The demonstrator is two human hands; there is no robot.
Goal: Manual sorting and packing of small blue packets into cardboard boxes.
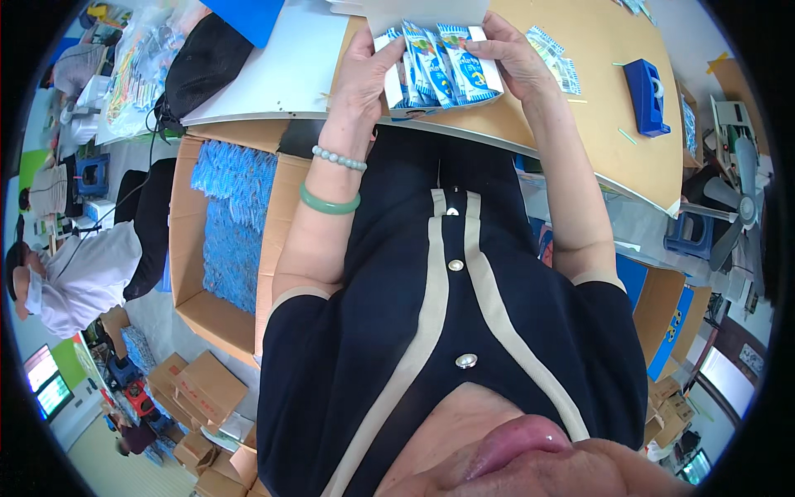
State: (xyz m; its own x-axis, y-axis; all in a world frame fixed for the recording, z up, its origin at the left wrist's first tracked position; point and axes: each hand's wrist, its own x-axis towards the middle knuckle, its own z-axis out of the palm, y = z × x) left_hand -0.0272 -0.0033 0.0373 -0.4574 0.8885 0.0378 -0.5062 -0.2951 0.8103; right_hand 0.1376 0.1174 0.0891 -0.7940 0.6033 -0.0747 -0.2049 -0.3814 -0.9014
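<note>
At the table's near edge I hold a small white carton (427, 10) between both hands, with its lid raised at the far side. Blue-and-white sachets (429, 66) stand packed inside it in a row. My left hand (364, 73) grips the carton's left side, its thumb lying over the rim by the sachets. On the opposite side my right hand (517, 62) is closed round the carton, with the thumb resting on the top of a sachet. The fingers behind and beneath the carton are partly hidden.
Loose sachets (556, 62) and a blue tape dispenser (646, 98) are on the table to the right. A black bag (207, 66) lies on the left. Below stands an open cardboard box (189, 248) of blue packets; a person (91, 265) sits beyond it.
</note>
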